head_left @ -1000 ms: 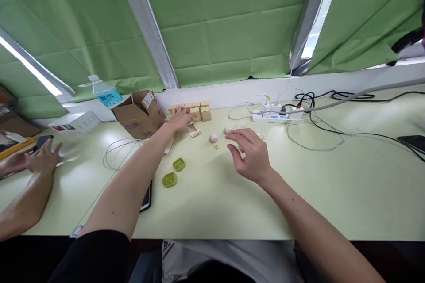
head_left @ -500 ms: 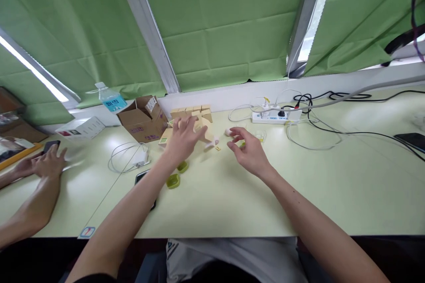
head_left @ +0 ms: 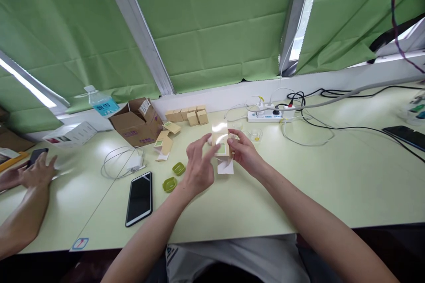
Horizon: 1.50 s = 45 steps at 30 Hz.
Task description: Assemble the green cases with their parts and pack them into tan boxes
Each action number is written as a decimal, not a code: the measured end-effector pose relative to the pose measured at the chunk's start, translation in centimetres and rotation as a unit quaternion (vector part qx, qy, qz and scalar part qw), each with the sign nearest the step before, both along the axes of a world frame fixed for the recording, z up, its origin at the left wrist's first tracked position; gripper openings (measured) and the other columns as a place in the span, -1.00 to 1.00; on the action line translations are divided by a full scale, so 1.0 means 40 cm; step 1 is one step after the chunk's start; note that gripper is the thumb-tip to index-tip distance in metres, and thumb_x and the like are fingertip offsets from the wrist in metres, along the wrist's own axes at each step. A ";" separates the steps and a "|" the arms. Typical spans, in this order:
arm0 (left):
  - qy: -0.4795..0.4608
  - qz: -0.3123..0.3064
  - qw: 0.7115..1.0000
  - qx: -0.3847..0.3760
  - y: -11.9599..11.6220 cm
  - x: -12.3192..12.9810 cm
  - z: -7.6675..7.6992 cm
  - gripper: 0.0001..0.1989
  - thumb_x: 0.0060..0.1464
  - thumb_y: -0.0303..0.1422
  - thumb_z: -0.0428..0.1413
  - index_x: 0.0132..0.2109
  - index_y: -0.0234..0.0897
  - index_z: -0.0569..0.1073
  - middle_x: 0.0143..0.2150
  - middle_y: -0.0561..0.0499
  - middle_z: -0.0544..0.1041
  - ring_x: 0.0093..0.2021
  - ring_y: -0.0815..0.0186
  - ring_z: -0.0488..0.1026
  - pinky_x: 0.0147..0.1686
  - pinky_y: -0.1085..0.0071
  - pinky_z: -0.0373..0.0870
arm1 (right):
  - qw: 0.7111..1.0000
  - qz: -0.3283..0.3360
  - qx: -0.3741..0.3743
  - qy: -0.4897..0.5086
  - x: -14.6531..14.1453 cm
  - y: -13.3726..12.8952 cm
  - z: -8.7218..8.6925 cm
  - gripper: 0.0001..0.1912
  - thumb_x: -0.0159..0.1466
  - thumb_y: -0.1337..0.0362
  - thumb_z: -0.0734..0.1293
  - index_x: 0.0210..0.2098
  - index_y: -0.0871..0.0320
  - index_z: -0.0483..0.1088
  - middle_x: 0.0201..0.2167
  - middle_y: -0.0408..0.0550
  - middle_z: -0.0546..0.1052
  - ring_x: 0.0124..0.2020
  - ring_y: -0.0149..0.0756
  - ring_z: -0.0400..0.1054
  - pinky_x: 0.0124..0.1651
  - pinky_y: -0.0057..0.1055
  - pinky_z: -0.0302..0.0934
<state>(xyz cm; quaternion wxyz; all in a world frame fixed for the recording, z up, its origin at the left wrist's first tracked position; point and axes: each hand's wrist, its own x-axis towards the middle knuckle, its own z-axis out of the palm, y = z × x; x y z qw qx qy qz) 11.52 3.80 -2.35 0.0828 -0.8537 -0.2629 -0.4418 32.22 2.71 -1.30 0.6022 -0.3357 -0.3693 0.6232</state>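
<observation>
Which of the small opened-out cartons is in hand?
The carton pinched at its edge by the right hand, with the left hand beside its green patch. The other opened-out cartons lie near the brown box.

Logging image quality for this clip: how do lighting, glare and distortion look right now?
Head view: glare whitens the raised flap of the small carton; head view: daylight blows out the window gap; head view: pale sheen patches on the table; head view: wide-angle stretch, window frames leaning.
</observation>
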 end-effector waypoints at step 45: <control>-0.144 -0.117 0.966 -0.178 0.030 0.002 -0.050 -0.63 0.49 -0.32 0.02 0.32 -0.04 0.51 0.42 -0.23 0.30 0.50 -0.01 0.25 0.09 0.16 0.62 | 0.951 -0.073 0.192 -0.229 -0.009 -0.004 -0.030 -0.64 0.39 -0.13 0.42 0.00 -0.06 0.50 0.39 0.02 0.27 -0.19 -0.31 0.50 -0.15 -0.21 0.59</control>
